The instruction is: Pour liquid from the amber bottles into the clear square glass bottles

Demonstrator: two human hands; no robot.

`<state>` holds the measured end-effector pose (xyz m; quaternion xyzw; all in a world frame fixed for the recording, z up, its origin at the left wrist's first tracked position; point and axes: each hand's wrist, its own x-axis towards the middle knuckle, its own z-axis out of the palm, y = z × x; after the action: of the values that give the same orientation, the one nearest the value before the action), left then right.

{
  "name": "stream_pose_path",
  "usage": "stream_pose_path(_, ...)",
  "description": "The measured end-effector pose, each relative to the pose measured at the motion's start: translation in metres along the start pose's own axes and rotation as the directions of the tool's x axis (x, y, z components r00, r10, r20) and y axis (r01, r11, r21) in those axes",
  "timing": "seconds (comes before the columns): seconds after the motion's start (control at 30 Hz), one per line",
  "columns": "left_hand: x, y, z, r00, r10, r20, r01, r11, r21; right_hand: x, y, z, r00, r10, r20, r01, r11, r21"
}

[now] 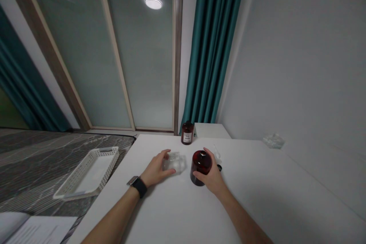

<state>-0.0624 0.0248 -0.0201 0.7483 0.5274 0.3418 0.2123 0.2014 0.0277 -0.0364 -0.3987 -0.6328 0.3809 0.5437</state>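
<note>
My left hand (pixel 157 168), with a dark watch at the wrist, curves its thumb and fingers around the near side of a clear glass container (pixel 173 162) on the white table. To its right, my right hand (pixel 212 175) grips a dark red-brown bottle (pixel 201 163) by its side. That bottle is upright, and its narrow neck opening shows no cap. Just beyond my right hand lie a small black ring-shaped piece (pixel 219 167), partly hidden, and a clear piece (pixel 217 154) whose kind I cannot make out.
A second brown bottle with a white label (pixel 187 133) stands at the table's far edge, beside a white box-like surface (pixel 213 130). A crumpled clear item (pixel 273 141) lies far right. Left of the table are a white perforated basket (pixel 82 160) and an open book (pixel 42 228).
</note>
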Motion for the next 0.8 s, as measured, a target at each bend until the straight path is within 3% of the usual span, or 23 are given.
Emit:
stream_pose_path(0.3,-0.002,0.009,0.001,0.997,-0.073,-0.001,0.073,0.995,0.071,-0.006,-0.009,0.003,0.998,-0.016,-0.065,0.008,0.992,-0.122)
stream_pose_path(0.57,-0.002,0.011,0.002,0.999,-0.011,-0.043,0.006,0.994,-0.110,-0.011,-0.008,-0.005,0.990,-0.057,-0.127,0.022,0.965,-0.262)
stream_pose_path(0.8,-0.003,0.018,0.003,0.998,-0.014,-0.061,0.006,0.992,-0.124,-0.011,-0.003,-0.001,0.993,-0.046,-0.108,0.023,0.978,-0.209)
